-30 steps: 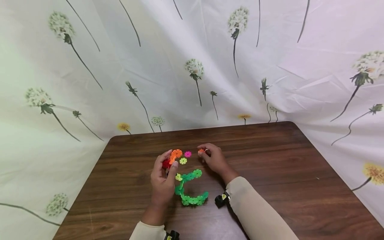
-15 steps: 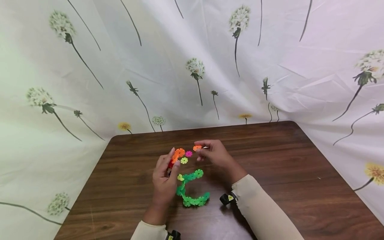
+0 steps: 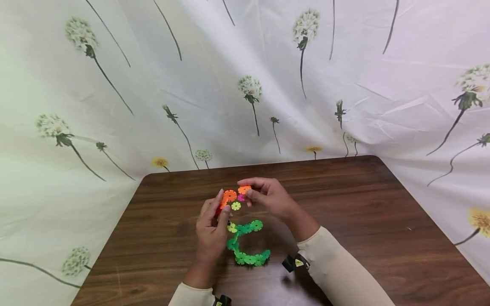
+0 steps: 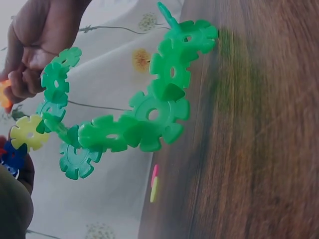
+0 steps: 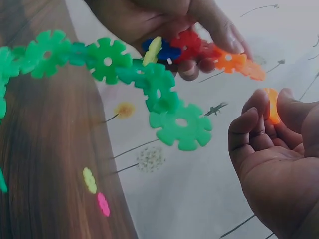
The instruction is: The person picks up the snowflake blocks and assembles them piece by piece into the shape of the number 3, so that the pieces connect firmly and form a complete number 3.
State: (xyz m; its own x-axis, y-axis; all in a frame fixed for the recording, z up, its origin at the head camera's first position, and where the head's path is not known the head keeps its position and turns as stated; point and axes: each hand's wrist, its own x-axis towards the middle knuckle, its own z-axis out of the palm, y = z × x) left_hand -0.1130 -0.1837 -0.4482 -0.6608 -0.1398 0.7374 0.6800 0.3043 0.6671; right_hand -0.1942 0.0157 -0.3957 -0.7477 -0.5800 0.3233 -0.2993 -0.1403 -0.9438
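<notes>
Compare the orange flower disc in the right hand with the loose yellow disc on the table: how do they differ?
Colour: the orange flower disc is bright orange; the loose yellow disc is pale yellow-green.
Support: the orange flower disc is pinched in the right hand, raised; the loose yellow disc lies flat on the table, untouched.
Shared: notched, petal-like rims; neither is joined to another disc.

Many-coloured disc chain (image 5: pixel 117 62)
Green, yellow, blue, red and orange are displayed; a separate orange disc (image 5: pixel 272 105), a yellow disc (image 5: pixel 89 180) and a pink disc (image 5: pixel 103 204) are seen; the tabletop (image 3: pixel 344 221) is streaked brown, the white backdrop (image 3: pixel 214 85) dandelion-printed.
</notes>
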